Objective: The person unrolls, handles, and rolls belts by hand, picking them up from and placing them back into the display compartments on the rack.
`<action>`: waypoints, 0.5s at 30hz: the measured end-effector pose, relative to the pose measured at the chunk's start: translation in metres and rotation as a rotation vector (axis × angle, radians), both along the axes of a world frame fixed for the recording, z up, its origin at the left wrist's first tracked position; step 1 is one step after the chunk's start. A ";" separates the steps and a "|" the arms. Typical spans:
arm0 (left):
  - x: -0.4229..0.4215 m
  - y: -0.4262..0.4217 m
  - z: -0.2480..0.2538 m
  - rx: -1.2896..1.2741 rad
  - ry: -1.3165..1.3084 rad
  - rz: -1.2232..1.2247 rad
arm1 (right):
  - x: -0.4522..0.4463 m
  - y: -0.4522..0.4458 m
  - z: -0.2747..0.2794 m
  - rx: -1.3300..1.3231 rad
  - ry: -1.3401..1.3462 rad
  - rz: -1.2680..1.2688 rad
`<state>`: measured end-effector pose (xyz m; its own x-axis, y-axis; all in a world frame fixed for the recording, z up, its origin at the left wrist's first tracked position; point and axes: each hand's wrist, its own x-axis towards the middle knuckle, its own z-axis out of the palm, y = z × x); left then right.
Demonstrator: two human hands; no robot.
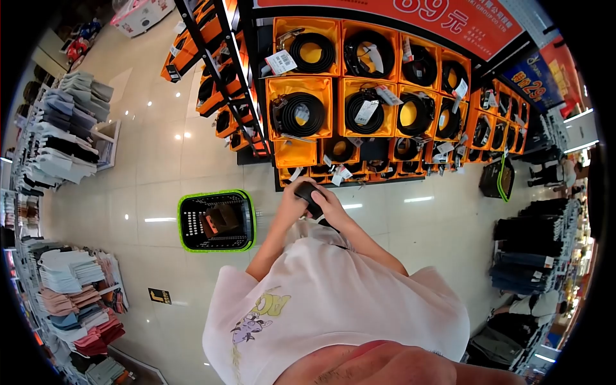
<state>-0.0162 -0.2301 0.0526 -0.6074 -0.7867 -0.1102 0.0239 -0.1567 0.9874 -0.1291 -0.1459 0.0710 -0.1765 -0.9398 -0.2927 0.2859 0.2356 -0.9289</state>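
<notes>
Close in front of the chest, my left hand [293, 200] and my right hand [329, 202] are together around a dark, rounded object [309, 196]. The fingers of both hands are bent against its sides. What the object is cannot be made out. Just beyond the hands stands a display rack of orange boxes [301, 153] holding coiled black belts [299, 115] with white price tags [366, 111].
A black shopping basket with a green rim [218, 249] stands on the floor at the left, with a brown box [221, 219] inside. Another basket [496, 178] is at the right. Clothing racks [64, 273] line both sides. People are at the far right.
</notes>
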 end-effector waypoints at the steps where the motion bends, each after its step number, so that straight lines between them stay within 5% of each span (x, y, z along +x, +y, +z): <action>1: -0.002 0.000 -0.008 0.055 0.028 -0.024 | 0.000 0.000 -0.002 0.039 0.009 -0.004; 3: -0.003 0.002 -0.003 0.139 -0.012 -0.057 | -0.006 0.005 -0.009 0.050 -0.045 0.032; 10: 0.009 -0.008 -0.020 -0.630 -0.201 -0.305 | -0.027 0.018 -0.014 0.085 -0.078 0.241; 15: 0.024 -0.021 0.000 -0.828 -0.304 -0.305 | -0.044 0.021 -0.003 0.132 0.054 0.426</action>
<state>0.0080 -0.2510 0.0525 -0.8378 -0.4968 0.2263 -0.1803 0.6431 0.7443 -0.1734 -0.1251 0.0684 0.2003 -0.8871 -0.4159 0.0896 0.4393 -0.8939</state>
